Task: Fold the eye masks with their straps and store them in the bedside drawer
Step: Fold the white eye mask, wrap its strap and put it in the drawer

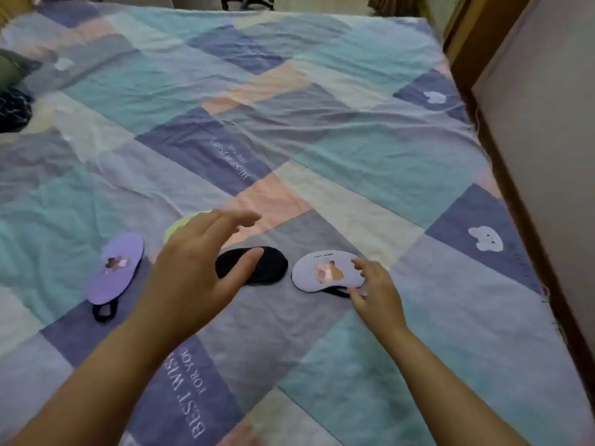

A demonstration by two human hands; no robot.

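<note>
Right hand (375,289) pinches the pale lilac capybara-print fabric eye mask (325,272).
Mask's long axis runs left-right; left hand (199,268) hovers spread, holding nothing, over the black fabric eye mask (270,268).

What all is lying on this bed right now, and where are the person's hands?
Purple eye mask: one, purple with a small picture, left of the row on the bedspread; black strap loop sticks out at its near end.
Pale yellow-green eye mask: one, mostly hidden behind the left hand.
Black eye mask: one, middle of the row.
Lavender eye mask: one, with an animal picture and lettering, right of the row.
Bedspread: one, patchwork of blue, teal, pink and cream.
Dark bundle: one, far left edge; cannot tell what it is.
Left hand: open, above the black mask.
Right hand: fingers pinching the lavender mask's right end.
</note>
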